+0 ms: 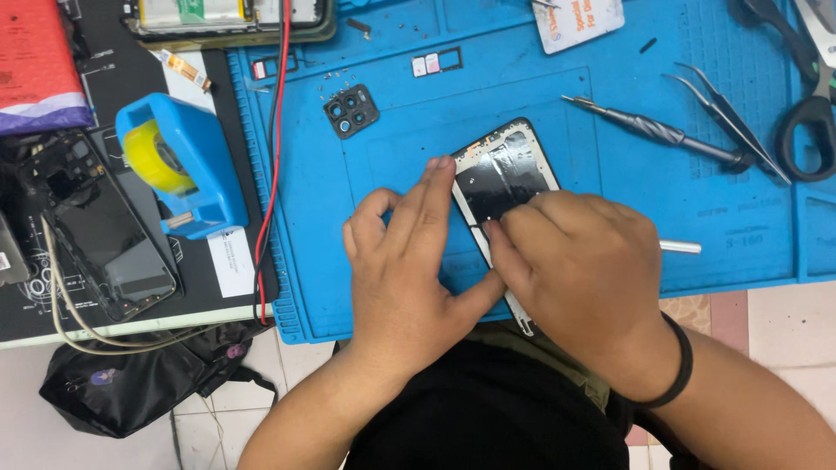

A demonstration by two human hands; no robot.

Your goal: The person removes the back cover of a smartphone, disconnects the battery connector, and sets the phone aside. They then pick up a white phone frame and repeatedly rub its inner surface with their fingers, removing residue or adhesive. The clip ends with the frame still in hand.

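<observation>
Both hands [409,261] [579,270] pressing opened phone [505,174], grip flat, nothing clasped | blue mat [610,200] | tiled floor [784,322]

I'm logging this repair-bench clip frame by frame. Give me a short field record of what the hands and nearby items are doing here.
Surface: blue work mat on a bench
Central item: opened phone frame, dark inner side up, lying tilted on the mat
Left hand: flat, fingertips pressing on the frame's left edge
Right hand: covering the frame's lower part, fingers bent onto it
Behind the hands: camera-lens cover, small loose screws
To the right: screwdriver, tweezers, scissors
To the left: blue tape dispenser, a second dark phone, red and black wires
</observation>
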